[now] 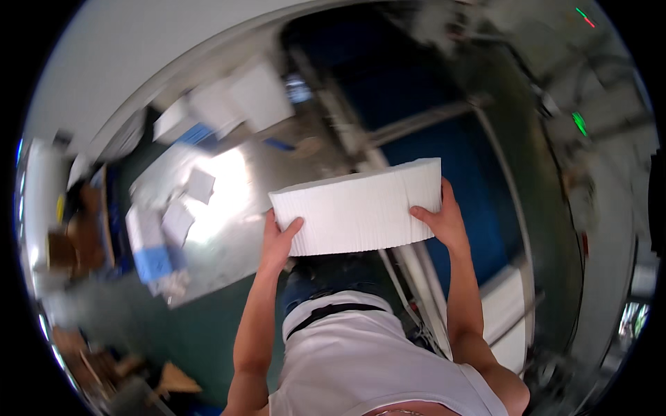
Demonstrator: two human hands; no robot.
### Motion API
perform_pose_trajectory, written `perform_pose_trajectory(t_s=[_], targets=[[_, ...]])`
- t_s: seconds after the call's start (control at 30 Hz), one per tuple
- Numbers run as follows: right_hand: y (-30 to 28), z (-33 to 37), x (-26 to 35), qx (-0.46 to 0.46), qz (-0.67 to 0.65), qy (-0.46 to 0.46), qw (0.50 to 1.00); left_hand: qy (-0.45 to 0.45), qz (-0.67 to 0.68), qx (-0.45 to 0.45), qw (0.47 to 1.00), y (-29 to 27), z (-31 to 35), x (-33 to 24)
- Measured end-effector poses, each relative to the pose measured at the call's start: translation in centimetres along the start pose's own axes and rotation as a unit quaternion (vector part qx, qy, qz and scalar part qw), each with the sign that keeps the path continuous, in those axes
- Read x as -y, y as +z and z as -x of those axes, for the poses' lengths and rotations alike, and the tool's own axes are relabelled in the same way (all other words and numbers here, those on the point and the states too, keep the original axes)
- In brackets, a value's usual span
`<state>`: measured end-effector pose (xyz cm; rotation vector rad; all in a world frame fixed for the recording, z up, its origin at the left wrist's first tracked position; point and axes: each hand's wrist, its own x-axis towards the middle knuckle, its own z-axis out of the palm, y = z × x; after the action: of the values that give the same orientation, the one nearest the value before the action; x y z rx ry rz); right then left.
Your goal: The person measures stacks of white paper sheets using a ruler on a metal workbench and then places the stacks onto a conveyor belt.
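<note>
Between my two hands I hold a long white stack of what look like thin sheets [357,211], its near side finely ridged with many edges. My left hand [279,239] grips the left end, thumb on the near face. At the opposite end my right hand [444,220] is closed round the stack, its thumb also pressed to the near face. The fingers behind the stack are mostly hidden. The stack is held up in front of my waist, over the gap between a shiny metal table [232,246] and a blue conveyor belt [479,201].
Blurred white blocks or stacks [260,93] stand at the table's far side, near a blue-handled tool [279,144]. Small white pieces [201,186] and a blue-and-white pack [149,253] lie on the table. The conveyor's metal frame [423,123] borders my right. Cardboard [177,380] sits lower left.
</note>
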<state>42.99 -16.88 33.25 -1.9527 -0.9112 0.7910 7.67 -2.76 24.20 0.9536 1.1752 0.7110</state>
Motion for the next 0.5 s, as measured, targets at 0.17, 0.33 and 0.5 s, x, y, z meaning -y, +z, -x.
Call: perform_pose_trajectory(t_s=[0.17, 0.33, 0.5], targets=[[22.0, -2.5, 2.5, 0.131, 0.022, -0.014, 0.991, -0.036, 0.017, -0.117, 0.992, -19.4, 0.3, 3.5], [40.6, -0.2, 5.2, 0.231, 0.082, 0.007, 0.969, -0.059, 0.005, -0.202, 0.978, -36.4, 1.9, 7.9], [52.5, 3.0, 5.0, 0.247, 0.1, 0.011, 0.964, -0.08, -0.053, -0.214, 0.972, -48.7, 0.6, 11.4]])
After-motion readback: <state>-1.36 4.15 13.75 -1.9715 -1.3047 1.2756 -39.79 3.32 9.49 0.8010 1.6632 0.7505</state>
